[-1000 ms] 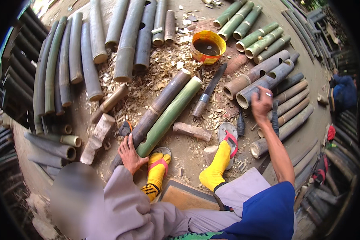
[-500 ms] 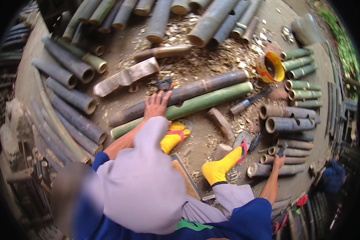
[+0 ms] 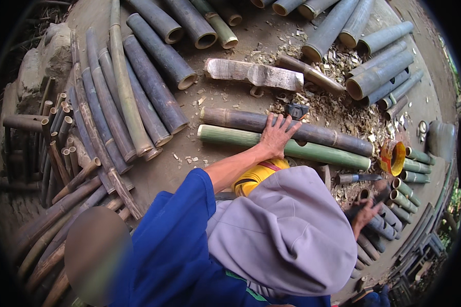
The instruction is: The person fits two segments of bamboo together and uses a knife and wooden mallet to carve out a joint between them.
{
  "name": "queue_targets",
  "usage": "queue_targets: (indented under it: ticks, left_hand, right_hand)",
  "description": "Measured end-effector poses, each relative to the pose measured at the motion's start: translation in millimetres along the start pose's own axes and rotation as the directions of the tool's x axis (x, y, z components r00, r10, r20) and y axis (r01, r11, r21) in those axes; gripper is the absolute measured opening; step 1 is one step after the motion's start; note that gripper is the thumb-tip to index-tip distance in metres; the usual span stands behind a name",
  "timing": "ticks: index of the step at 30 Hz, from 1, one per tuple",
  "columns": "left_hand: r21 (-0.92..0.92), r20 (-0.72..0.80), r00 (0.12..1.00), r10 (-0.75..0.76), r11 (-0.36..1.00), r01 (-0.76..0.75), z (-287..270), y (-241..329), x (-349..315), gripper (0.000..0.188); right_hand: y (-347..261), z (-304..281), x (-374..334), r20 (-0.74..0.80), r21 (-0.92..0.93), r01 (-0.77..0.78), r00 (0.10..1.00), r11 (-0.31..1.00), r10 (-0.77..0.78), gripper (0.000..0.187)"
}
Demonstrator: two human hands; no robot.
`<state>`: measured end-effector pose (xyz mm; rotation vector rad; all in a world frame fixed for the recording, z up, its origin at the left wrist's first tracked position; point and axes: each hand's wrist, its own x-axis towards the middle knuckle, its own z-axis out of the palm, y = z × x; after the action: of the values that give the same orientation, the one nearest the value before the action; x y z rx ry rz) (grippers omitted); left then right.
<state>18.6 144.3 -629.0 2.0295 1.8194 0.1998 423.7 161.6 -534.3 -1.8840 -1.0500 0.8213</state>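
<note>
A dark bamboo pole (image 3: 230, 117) and a green bamboo pole (image 3: 328, 156) lie side by side in front of me. My left hand (image 3: 277, 137) rests on them, fingers spread across the dark pole. Dark notches show in the poles just right of the hand. At the right, my right hand (image 3: 364, 214) is at a dark, elongated tool (image 3: 357, 205), blurred by motion, above several short bamboo tubes (image 3: 380, 225). Its fingers are curled around the tool, whose kind I cannot make out. My foot in a yellow sock (image 3: 256, 176) is beside the green pole, partly covered by grey cloth.
A rough pale wooden block (image 3: 253, 74) lies beyond the poles, near a small black object (image 3: 296, 111). Wood chips (image 3: 325, 112) litter the ground. A yellow-and-red container (image 3: 393, 157) stands right of the poles. Bamboo lengths (image 3: 153, 77) lie at left, more stand bundled (image 3: 61, 123).
The view has swung left, so the poles appear farther right and more bamboo shows at left. My left hand stays on the poles. My right hand has moved from the lower tubes toward the upper ones.
</note>
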Motion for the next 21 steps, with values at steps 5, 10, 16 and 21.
queue_targets:
  ticks: [5,10,16,21]
  left_hand:
    - [-0.014,0.009,0.999,-0.038,0.999,0.038,-5,-11,-10,0.126]
    - [-0.012,0.002,1.000,0.014,1.000,-0.014,3,-2,9,0.121]
    - [-0.065,-0.084,0.995,-0.049,0.997,0.043,3,-13,-4,0.126]
    - [-0.071,-0.048,0.999,-0.023,0.997,0.020,-1,-8,0,0.125]
  right_hand:
    - [-5,111,-60,0.352,-0.263,0.289,0.917,0.920,-0.188,0.042]
    - [20,163,-97,0.554,-0.104,0.141,0.830,0.984,-0.061,0.048]
    - [-15,198,-124,0.697,-0.180,0.440,0.688,0.879,-0.201,0.045]
    - [-15,201,-120,0.724,-0.213,0.421,0.674,0.882,-0.147,0.046]
